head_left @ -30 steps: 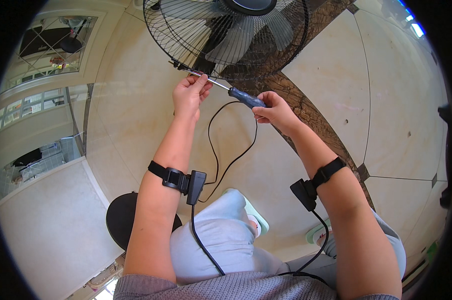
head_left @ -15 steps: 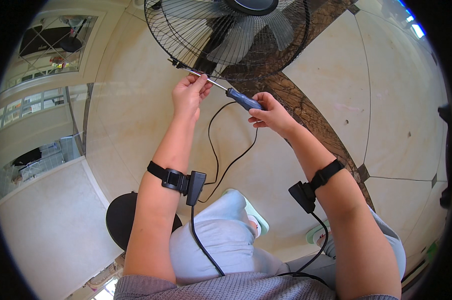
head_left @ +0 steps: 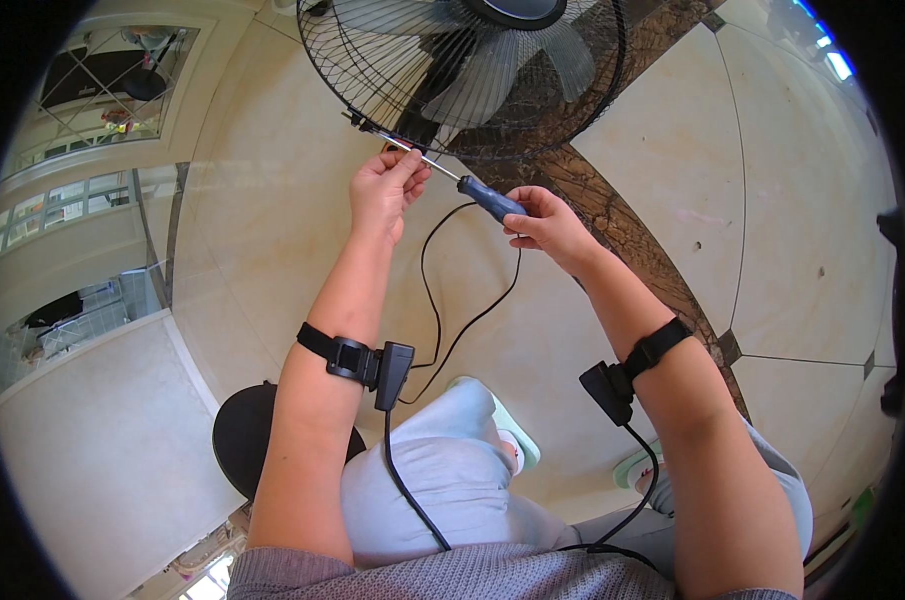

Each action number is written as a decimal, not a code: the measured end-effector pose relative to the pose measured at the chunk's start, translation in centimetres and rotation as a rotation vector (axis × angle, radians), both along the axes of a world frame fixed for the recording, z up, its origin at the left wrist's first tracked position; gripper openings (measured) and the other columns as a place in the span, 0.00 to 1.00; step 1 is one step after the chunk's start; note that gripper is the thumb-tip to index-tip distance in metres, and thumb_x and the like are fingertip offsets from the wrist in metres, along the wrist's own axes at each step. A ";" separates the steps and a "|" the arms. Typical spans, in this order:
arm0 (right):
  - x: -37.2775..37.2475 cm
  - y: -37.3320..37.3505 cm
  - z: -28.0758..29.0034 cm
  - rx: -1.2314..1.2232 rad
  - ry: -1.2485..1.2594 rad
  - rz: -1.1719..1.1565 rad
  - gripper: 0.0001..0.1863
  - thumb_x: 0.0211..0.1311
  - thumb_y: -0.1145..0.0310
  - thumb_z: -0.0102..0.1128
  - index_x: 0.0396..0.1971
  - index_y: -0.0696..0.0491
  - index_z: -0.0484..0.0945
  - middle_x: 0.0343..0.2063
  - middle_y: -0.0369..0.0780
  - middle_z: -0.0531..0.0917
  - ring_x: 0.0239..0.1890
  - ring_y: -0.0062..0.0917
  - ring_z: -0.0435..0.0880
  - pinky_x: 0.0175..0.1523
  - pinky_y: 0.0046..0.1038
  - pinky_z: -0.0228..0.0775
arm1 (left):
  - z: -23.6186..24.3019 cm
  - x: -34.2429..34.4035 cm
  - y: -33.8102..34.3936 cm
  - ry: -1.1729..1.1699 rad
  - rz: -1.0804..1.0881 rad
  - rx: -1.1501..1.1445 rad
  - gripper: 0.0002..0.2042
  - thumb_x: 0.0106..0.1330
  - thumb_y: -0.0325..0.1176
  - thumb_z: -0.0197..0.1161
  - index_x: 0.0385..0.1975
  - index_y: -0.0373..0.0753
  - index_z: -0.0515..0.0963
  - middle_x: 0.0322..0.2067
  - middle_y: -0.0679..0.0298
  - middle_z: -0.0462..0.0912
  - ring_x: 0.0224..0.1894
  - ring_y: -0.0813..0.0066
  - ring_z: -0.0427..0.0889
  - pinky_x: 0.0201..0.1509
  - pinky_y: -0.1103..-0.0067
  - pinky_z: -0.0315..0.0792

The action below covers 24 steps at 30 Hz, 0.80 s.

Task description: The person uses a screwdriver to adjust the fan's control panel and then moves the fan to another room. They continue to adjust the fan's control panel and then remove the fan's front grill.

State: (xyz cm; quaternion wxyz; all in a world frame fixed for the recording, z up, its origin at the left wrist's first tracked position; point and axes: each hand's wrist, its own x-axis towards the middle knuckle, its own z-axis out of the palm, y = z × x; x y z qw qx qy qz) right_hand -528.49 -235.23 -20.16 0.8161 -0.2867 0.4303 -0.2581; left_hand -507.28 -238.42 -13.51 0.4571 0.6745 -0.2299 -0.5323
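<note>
A screwdriver (head_left: pixel 488 197) with a blue handle and a long metal shaft slants up and left to the fan's edge. Around the end of its handle my right hand (head_left: pixel 547 222) is closed. The fingers of my left hand (head_left: pixel 386 188) pinch the shaft close to the tip. That tip meets a small black clip (head_left: pixel 359 121) on the lower left rim of the fan's wire guard (head_left: pixel 318 75); the exact contact is too small to make out. Behind the guard show the grey translucent fan blades (head_left: pixel 481 88) and a dark round hub (head_left: pixel 518 8).
A thin black cable (head_left: pixel 436 300) loops over the tiled floor (head_left: pixel 263 200) beneath my hands. A dark brown tile band (head_left: pixel 613 195) curves past the fan. By my left elbow is a round black seat (head_left: pixel 241 440), and a pale flat panel (head_left: pixel 103 440) stands at far left.
The fan, both hands and the screwdriver appear shifted slightly to the right in the picture. My grip on the handle and shaft stays the same.
</note>
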 end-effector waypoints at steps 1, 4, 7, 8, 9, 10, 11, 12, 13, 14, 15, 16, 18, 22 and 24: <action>0.1 0.0 0.0 -0.012 0.011 -0.004 0.17 0.53 0.72 0.57 0.43 0.55 0.66 0.35 0.35 0.73 0.35 0.18 0.75 0.40 0.22 0.72 | 0.0 -0.1 0.0 -0.025 -0.015 -0.014 0.06 0.55 0.29 0.62 0.26 0.37 0.72 0.24 0.66 0.78 0.27 0.80 0.78 0.27 0.86 0.71; 0.6 0.2 0.2 -0.084 0.073 -0.022 0.18 0.52 0.73 0.58 0.43 0.55 0.66 0.34 0.35 0.73 0.34 0.18 0.74 0.39 0.22 0.73 | -0.3 -0.2 -0.2 -0.101 -0.022 -0.042 0.06 0.55 0.29 0.62 0.26 0.37 0.72 0.23 0.66 0.78 0.26 0.80 0.78 0.27 0.86 0.70; 0.8 0.2 0.5 -0.123 0.078 -0.009 0.18 0.53 0.72 0.57 0.45 0.55 0.67 0.35 0.36 0.73 0.36 0.19 0.74 0.39 0.23 0.73 | -0.4 -0.1 -0.3 -0.087 -0.027 -0.059 0.05 0.55 0.28 0.62 0.27 0.37 0.72 0.24 0.66 0.78 0.27 0.80 0.78 0.28 0.86 0.71; 0.7 0.2 0.7 -0.123 0.073 0.020 0.18 0.53 0.71 0.57 0.45 0.55 0.67 0.36 0.36 0.73 0.36 0.19 0.74 0.39 0.23 0.73 | -0.4 0.0 -0.3 -0.078 -0.032 -0.066 0.05 0.56 0.28 0.61 0.27 0.37 0.72 0.24 0.66 0.78 0.27 0.79 0.78 0.29 0.86 0.71; 0.6 0.1 0.7 -0.070 0.031 0.003 0.19 0.54 0.70 0.56 0.46 0.55 0.67 0.37 0.37 0.73 0.38 0.20 0.73 0.40 0.23 0.73 | -0.4 0.0 -0.2 -0.078 -0.029 -0.062 0.05 0.56 0.28 0.61 0.27 0.38 0.71 0.25 0.65 0.78 0.27 0.79 0.78 0.30 0.85 0.72; 0.4 0.0 0.8 -0.009 -0.005 0.002 0.19 0.55 0.69 0.56 0.47 0.55 0.67 0.37 0.37 0.73 0.39 0.20 0.73 0.40 0.24 0.73 | -0.3 0.1 -0.2 -0.054 -0.041 -0.078 0.05 0.56 0.28 0.61 0.27 0.38 0.71 0.25 0.65 0.78 0.27 0.79 0.78 0.30 0.85 0.72; 0.3 -0.1 0.8 0.052 -0.032 0.000 0.20 0.55 0.69 0.55 0.49 0.55 0.67 0.38 0.37 0.73 0.40 0.20 0.73 0.41 0.24 0.73 | -0.3 0.1 -0.1 -0.040 -0.044 -0.082 0.05 0.57 0.28 0.60 0.27 0.37 0.71 0.25 0.65 0.78 0.27 0.79 0.78 0.30 0.85 0.72; 0.2 -0.2 0.8 0.065 -0.012 0.109 0.20 0.58 0.66 0.52 0.50 0.54 0.67 0.39 0.35 0.72 0.39 0.19 0.73 0.43 0.25 0.73 | -0.2 0.1 0.0 -0.023 -0.053 -0.080 0.04 0.57 0.28 0.60 0.27 0.37 0.71 0.25 0.65 0.78 0.27 0.79 0.78 0.30 0.85 0.72; 0.2 -0.3 0.7 0.039 -0.012 0.139 0.19 0.58 0.67 0.52 0.50 0.54 0.67 0.39 0.35 0.72 0.39 0.19 0.73 0.43 0.25 0.73 | -0.1 0.1 0.0 0.006 -0.050 -0.097 0.04 0.57 0.28 0.60 0.27 0.37 0.72 0.25 0.65 0.78 0.27 0.79 0.78 0.30 0.85 0.72; 0.2 -0.4 0.6 0.013 0.004 0.146 0.19 0.57 0.67 0.53 0.49 0.54 0.67 0.39 0.35 0.72 0.39 0.19 0.73 0.43 0.25 0.73 | 0.0 0.1 0.1 0.038 -0.054 -0.105 0.04 0.56 0.28 0.60 0.28 0.37 0.72 0.24 0.65 0.78 0.27 0.79 0.78 0.30 0.84 0.72; 0.5 -0.4 0.5 -0.024 0.004 0.162 0.19 0.57 0.68 0.54 0.48 0.54 0.67 0.38 0.35 0.72 0.39 0.19 0.73 0.43 0.25 0.73 | 0.0 0.0 0.1 0.054 -0.042 -0.099 0.05 0.56 0.27 0.61 0.28 0.36 0.72 0.24 0.65 0.78 0.26 0.79 0.78 0.30 0.84 0.71; 0.7 -0.3 0.4 -0.034 0.025 0.130 0.19 0.56 0.69 0.54 0.48 0.55 0.67 0.38 0.35 0.72 0.39 0.19 0.73 0.43 0.25 0.73 | 0.0 -0.1 0.1 0.052 -0.032 -0.094 0.05 0.56 0.27 0.60 0.28 0.36 0.72 0.24 0.65 0.78 0.26 0.79 0.78 0.30 0.84 0.71; 1.2 -0.1 0.3 -0.066 0.063 0.084 0.18 0.55 0.71 0.56 0.47 0.55 0.67 0.38 0.35 0.72 0.39 0.18 0.73 0.42 0.25 0.73 | -0.1 -0.3 0.0 0.020 0.010 -0.065 0.05 0.56 0.27 0.60 0.29 0.36 0.72 0.24 0.65 0.78 0.27 0.79 0.78 0.29 0.85 0.72; 1.5 0.1 0.4 -0.099 0.060 0.060 0.18 0.54 0.72 0.57 0.45 0.55 0.67 0.38 0.35 0.72 0.39 0.18 0.74 0.42 0.24 0.73 | -0.2 -0.2 -0.3 -0.035 -0.039 -0.043 0.05 0.56 0.26 0.60 0.29 0.36 0.72 0.25 0.64 0.78 0.28 0.79 0.78 0.29 0.85 0.72; 1.1 -0.1 0.5 -0.095 0.032 0.081 0.18 0.54 0.71 0.57 0.46 0.56 0.67 0.38 0.35 0.72 0.38 0.19 0.75 0.41 0.24 0.74 | -0.2 0.0 -0.3 -0.006 -0.057 -0.047 0.05 0.56 0.26 0.60 0.29 0.36 0.72 0.25 0.64 0.78 0.28 0.79 0.78 0.29 0.86 0.72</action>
